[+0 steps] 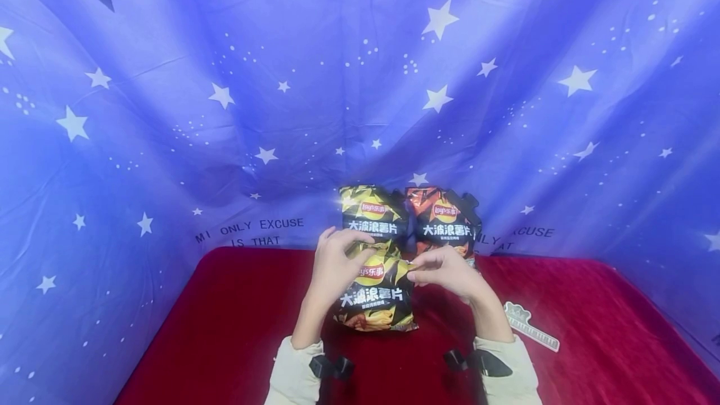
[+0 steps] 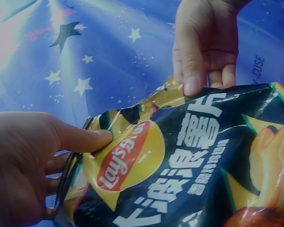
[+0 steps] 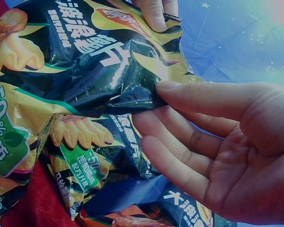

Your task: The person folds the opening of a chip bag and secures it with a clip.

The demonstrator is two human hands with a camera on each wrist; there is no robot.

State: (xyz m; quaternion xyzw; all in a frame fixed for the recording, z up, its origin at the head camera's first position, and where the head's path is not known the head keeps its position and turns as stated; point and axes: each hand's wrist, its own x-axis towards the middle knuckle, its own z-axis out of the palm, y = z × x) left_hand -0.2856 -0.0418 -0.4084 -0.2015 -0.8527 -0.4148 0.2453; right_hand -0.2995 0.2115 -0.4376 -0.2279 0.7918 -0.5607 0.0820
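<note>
A black and yellow Lay's chip bag point(image 1: 375, 314) is held up in front, its printed side towards me. My left hand point(image 1: 336, 261) pinches its upper left edge, thumb on the printed face and fingers behind, as the left wrist view shows at that hand point(image 2: 23, 165). At the upper right edge my right hand point(image 3: 236, 142) pinches the bag between thumb and fingers. The bag's top edge looks crumpled in the left wrist view. Behind it stands another black and yellow chip bag point(image 1: 365, 212), partly hidden by the front bag and left hand.
A red and black Lay's bag point(image 1: 447, 230) stands at the back right, with a dark object point(image 1: 469, 200) by its top. On the red cloth-covered table point(image 1: 607, 342) lies a pale crown-topped clip point(image 1: 533, 329). A blue starry curtain point(image 1: 337, 105) hangs behind.
</note>
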